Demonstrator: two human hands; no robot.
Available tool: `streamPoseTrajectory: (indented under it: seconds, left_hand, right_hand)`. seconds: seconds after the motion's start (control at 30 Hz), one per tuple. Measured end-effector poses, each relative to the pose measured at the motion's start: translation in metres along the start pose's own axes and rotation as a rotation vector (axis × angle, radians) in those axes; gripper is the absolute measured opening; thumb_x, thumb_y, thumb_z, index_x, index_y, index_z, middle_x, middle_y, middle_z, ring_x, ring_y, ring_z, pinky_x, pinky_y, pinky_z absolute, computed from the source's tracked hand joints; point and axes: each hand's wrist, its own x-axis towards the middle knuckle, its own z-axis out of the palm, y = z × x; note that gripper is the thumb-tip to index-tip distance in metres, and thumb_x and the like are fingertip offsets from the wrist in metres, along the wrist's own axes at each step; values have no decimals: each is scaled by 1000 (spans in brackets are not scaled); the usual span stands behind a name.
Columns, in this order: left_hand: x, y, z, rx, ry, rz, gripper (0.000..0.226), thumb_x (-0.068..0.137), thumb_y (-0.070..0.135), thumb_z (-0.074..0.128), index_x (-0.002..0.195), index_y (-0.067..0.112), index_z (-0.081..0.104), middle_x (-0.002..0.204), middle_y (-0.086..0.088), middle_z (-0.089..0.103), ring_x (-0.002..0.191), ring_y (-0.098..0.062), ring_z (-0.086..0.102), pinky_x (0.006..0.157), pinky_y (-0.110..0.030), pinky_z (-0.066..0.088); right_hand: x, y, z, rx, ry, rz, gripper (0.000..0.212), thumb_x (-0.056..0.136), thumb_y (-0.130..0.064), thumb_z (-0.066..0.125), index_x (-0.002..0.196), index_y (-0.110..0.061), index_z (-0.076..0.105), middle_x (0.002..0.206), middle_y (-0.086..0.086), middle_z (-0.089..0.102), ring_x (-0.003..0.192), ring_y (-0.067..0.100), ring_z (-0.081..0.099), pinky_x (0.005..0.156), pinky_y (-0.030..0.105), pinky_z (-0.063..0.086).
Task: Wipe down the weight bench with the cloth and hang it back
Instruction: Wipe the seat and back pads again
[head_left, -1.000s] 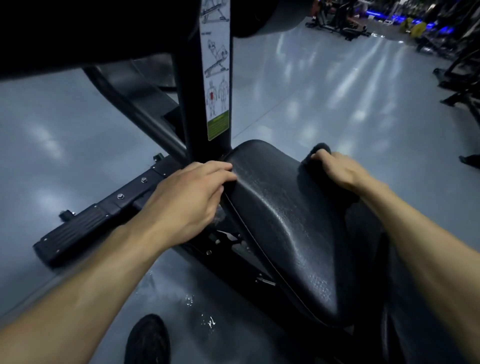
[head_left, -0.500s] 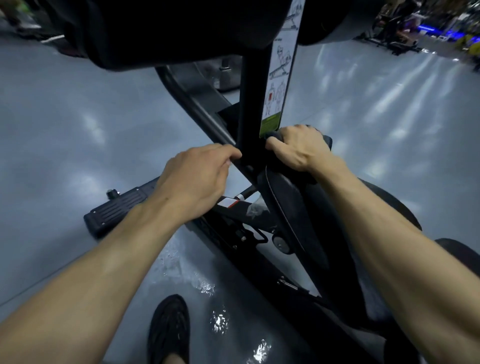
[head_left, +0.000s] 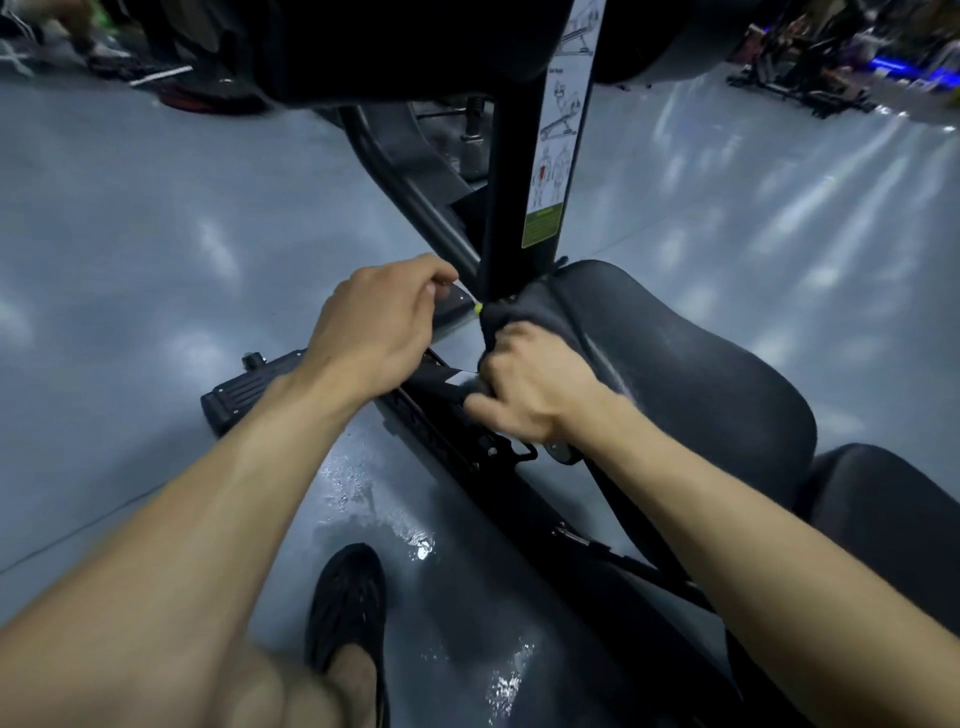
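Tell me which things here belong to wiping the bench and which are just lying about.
Part of the job:
- right hand, gripping the cloth
- seat pad
- upright post
- left hand

Just around:
- instruction sticker
- wet patch on the floor
- black shoe
- distant gym machines

Both forearms are seen bare to the lower frame edge; no sleeve, watch or ring can be made out on the left hand (head_left: 379, 332) or the right hand (head_left: 530, 384). Below the hands, a black textured slip-on shoe (head_left: 348, 597) is worn without a visible sock.
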Motion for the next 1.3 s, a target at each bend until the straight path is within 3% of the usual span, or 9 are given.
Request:
streamPoseTrajectory:
  seconds: [0.17, 0.3, 0.47, 0.53, 0.67, 0.8, 0.97, 1.17, 1.3]
  left_hand:
    - [-26, 12, -4, -134, 26, 3, 33, 104, 18, 42, 124, 29, 66, 113, 9, 74, 110, -21, 66, 99, -42, 50]
    - [-36, 17, -3, -153, -21, 51, 32, 104, 18, 43, 124, 27, 66, 111, 9, 74, 109, -20, 67, 99, -43, 51]
    - [-36, 11, -4, -181, -29, 66, 31, 105, 19, 43, 123, 29, 67, 112, 9, 75, 109, -16, 69, 99, -43, 53]
    - [-33, 9, -3, -179, -31, 74, 31, 105, 21, 43, 123, 30, 67, 112, 9, 75, 107, -16, 69, 99, -43, 53]
    - [-30, 10, -1, -177, -42, 71, 30, 105, 22, 43, 122, 29, 66, 110, 8, 74, 106, -21, 69, 98, -45, 53]
    - [-33, 17, 1, -148, -94, 123, 32, 105, 20, 42, 123, 28, 67, 109, 11, 73, 107, -20, 68, 99, -44, 52]
    - [-33, 21, 1, -169, -120, 160, 30, 106, 22, 43, 122, 30, 67, 108, 13, 72, 104, -18, 68, 98, -43, 52]
    - [-41, 39, 18, -147, -191, 228, 28, 105, 25, 44, 120, 33, 67, 109, 13, 73, 105, -16, 67, 96, -38, 52]
    - [-48, 48, 24, -153, -233, 265, 29, 105, 27, 43, 120, 35, 66, 108, 17, 71, 105, -10, 64, 96, -37, 51]
  right_hand:
    - [-86, -41, 25, -152, -235, -103, 56, 89, -49, 42, 72, -5, 71, 74, 19, 69, 72, 37, 60, 92, 41, 44]
    - [-149, -40, 26, -96, -282, -157, 50, 81, -50, 41, 69, -10, 70, 72, 11, 69, 76, 34, 62, 96, 40, 43]
    - [-127, -8, 8, 25, -86, -283, 34, 78, -42, 55, 66, -12, 65, 69, 8, 68, 74, 34, 63, 95, 40, 48]
    - [-85, 9, -6, 45, -48, -300, 38, 83, -40, 47, 69, -10, 65, 77, 8, 73, 83, 34, 65, 105, 41, 44]
    - [-40, 5, -11, -47, -42, -119, 56, 84, -48, 27, 77, -11, 68, 90, 2, 75, 100, 25, 64, 119, 32, 25]
    - [-119, -12, -2, 65, -88, -149, 44, 82, -44, 41, 75, -11, 69, 82, 5, 73, 93, 28, 65, 119, 35, 29]
    - [-228, -12, -4, 198, -200, -176, 29, 78, -38, 57, 87, -13, 71, 93, 1, 73, 101, 23, 64, 118, 35, 31]
    - [-153, -26, -2, 84, -32, -89, 31, 87, -35, 52, 68, -11, 60, 75, 7, 71, 85, 31, 63, 109, 37, 38]
    - [-184, -37, 5, 159, -17, 20, 33, 85, -39, 46, 68, -14, 59, 76, 2, 71, 86, 25, 63, 114, 33, 34]
